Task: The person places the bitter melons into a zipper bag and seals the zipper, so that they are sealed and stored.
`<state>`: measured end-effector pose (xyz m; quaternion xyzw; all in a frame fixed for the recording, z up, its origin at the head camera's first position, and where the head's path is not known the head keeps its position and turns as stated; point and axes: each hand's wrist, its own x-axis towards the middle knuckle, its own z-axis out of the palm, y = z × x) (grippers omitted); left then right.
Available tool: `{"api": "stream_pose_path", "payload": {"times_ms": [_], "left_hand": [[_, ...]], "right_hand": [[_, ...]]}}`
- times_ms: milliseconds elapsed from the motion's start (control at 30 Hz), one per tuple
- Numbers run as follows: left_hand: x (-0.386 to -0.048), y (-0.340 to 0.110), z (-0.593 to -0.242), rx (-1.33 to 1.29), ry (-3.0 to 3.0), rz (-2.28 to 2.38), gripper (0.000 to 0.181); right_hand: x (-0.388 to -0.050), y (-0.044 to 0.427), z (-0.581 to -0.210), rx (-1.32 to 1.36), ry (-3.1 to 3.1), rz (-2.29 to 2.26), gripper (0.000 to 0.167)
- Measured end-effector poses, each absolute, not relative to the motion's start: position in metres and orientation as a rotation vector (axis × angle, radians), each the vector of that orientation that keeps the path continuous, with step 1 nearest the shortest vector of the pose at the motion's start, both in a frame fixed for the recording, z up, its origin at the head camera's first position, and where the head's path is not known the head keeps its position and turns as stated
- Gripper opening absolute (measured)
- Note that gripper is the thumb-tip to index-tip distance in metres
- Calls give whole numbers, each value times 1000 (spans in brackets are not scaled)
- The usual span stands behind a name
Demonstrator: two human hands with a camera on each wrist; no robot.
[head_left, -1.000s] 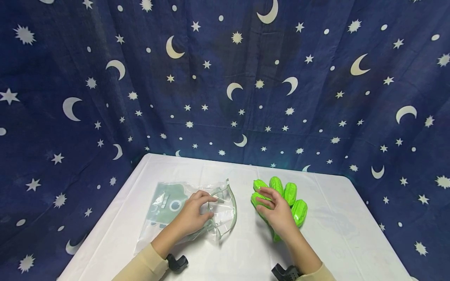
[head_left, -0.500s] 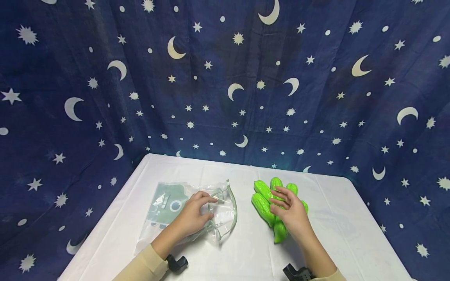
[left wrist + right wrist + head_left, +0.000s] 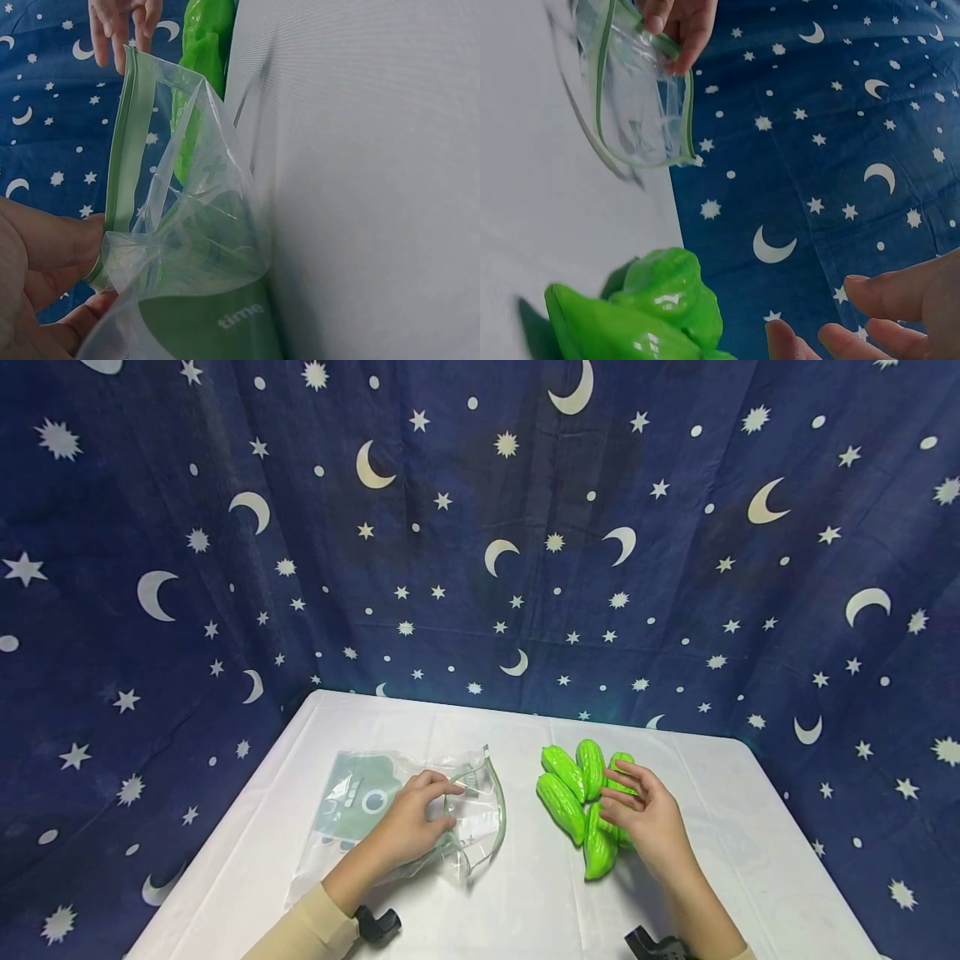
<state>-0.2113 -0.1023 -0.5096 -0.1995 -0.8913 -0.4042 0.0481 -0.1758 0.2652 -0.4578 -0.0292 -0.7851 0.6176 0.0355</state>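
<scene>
My left hand (image 3: 414,820) pinches the green zip edge of a clear zip bag (image 3: 480,818) lying on the left of the table. The bag bears a green cartoon print with one big eye, and its mouth gapes to the right; the left wrist view shows the zip edge (image 3: 124,150) between thumb and fingers. My right hand (image 3: 651,827) hovers with loosely bent fingers over the right side of several glossy, ridged green bitter melons (image 3: 561,808), holding nothing. It hides part of them. In the right wrist view the bitter melons (image 3: 664,296) sit apart from its fingers.
A white cloth covers the table (image 3: 525,910). Behind and beside it hangs a dark blue curtain (image 3: 450,635) with moons and stars. Between the bag's mouth and the bitter melons lies a strip of white cloth.
My right hand has moved rightward across the bitter melons, uncovering those on the left. The left hand and the bag have stayed in place.
</scene>
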Motion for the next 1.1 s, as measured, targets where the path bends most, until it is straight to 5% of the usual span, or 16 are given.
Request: {"api": "stream_pose_path", "payload": {"times_ms": [1100], "left_hand": [[-212,-102,-512,-612,-2726,-1223,45]], "right_hand": [[-172,327,-478,-341,-2492,1638,71]]}}
